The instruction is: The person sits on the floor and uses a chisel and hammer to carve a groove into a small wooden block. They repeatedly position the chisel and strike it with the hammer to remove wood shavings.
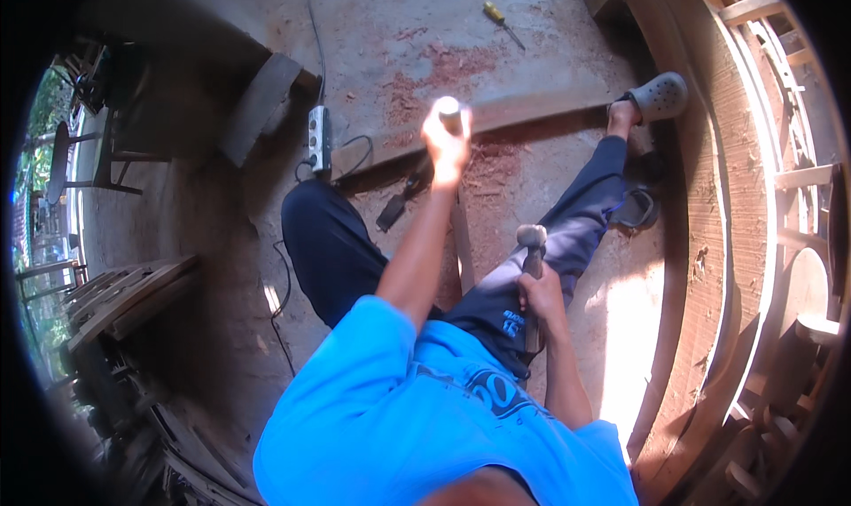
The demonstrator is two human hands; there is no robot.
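Note:
My left hand (446, 143) is raised over the plank, its fingers wrapped round a round-ended handle (449, 110). Bright light washes out that grip, and the handle's lower part is hidden. My right hand (542, 291) rests by my right thigh, closed on a hammer (532, 237) with its head up. Beneath my left hand a long wooden plank (545, 109) lies across the floor. Reddish wood chips (496, 165) are scattered against it. Close to my left forearm lies a dark tool (391, 212) whose kind I cannot tell.
A white power strip (319, 138) with a black cord lies left of the plank. Beyond it is a yellow-handled screwdriver (495, 12). A large timber beam (718, 231) runs along my right. Stacked wood pieces (133, 298) stand at the left. My right foot wears a grey clog (660, 98).

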